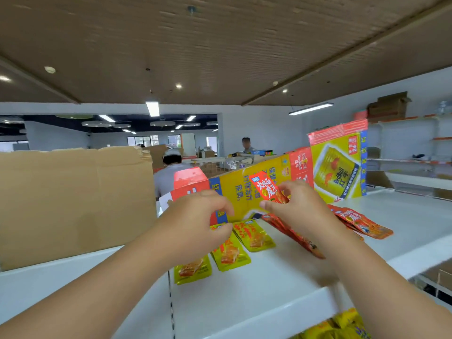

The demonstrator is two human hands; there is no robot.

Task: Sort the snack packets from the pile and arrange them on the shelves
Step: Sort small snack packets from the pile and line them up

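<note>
We were mid-sort at the top shelf (269, 289). Our right hand (298, 211) held one red packet (266, 187) upright, pinched between thumb and fingers (288, 185), just above the red packets (359, 220) fanned out at the right, while the yellow packets (254, 236) lay in a row at the middle. Our left hand (195, 216) hovered with curled fingers over the far yellow one, and we could not tell whether it gripped it; next, we judged, the red packet needed laying onto its own row, clear of the yellow.
</note>
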